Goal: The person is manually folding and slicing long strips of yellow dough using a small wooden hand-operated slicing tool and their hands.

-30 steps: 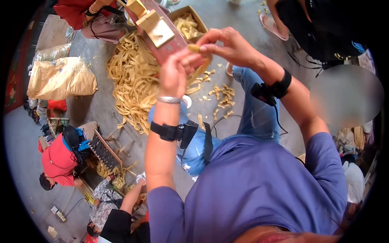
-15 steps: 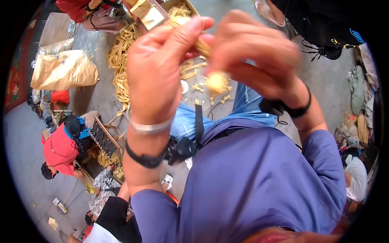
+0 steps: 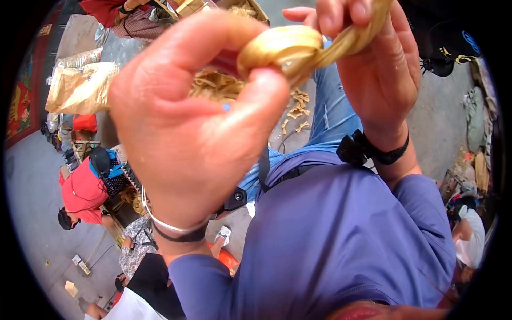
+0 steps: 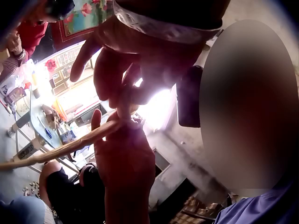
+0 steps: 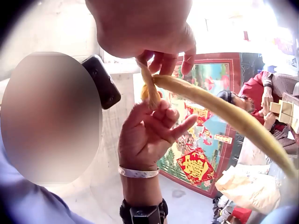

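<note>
Both hands are raised close to the head camera. My left hand (image 3: pixel 256 58) pinches a looped, knot-like coil of a yellow pliable strip (image 3: pixel 282 45) between thumb and forefinger. My right hand (image 3: pixel 346 21) grips the same strip just right of the coil, its fingers curled round it. In the right wrist view the strip (image 5: pixel 224 112) trails long and loose down to the right, while the left hand (image 5: pixel 149 126) holds the small coil under the right hand (image 5: pixel 154 51). The left wrist view shows the strip (image 4: pixel 70 147) running left from between the left hand (image 4: pixel 126 88) and the right hand (image 4: pixel 121 154).
On the concrete floor below lie a pile of yellow strips (image 3: pixel 218 82), mostly hidden by my left hand, and small scraps (image 3: pixel 296 112). A tan sack (image 3: pixel 80 88) lies at the left. A person in red (image 3: pixel 82 192) crouches lower left, another in black (image 3: pixel 442 32) is upper right.
Both hands have risen much closer to the head camera. The strip, held straight between the fingertips before, is now wound into a coil at the left thumb, with the right hand above and to its right.
</note>
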